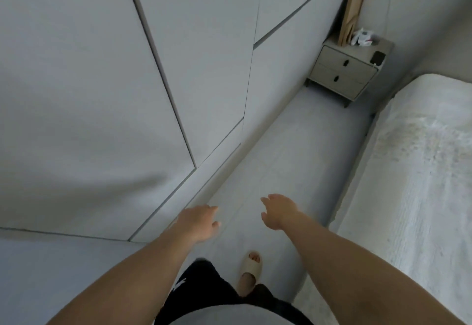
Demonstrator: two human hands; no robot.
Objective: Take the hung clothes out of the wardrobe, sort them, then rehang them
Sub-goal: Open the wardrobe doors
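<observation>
A pale grey wardrobe (89, 82) with flat handle-less doors fills the left side, and all its doors are closed. No clothes or hangers show. My left hand (198, 222) reaches forward low in front of me, near the wardrobe's bottom edge, its fingers relaxed and holding nothing. My right hand (277, 213) is stretched out beside it over the floor, fingers loosely spread and empty. Neither hand touches the wardrobe.
A narrow strip of pale floor (281, 158) runs between the wardrobe and a bed (421, 171) with a white cover on the right. A grey two-drawer nightstand (350, 69) stands at the far end with small items on top. My slippered foot (251, 271) is below.
</observation>
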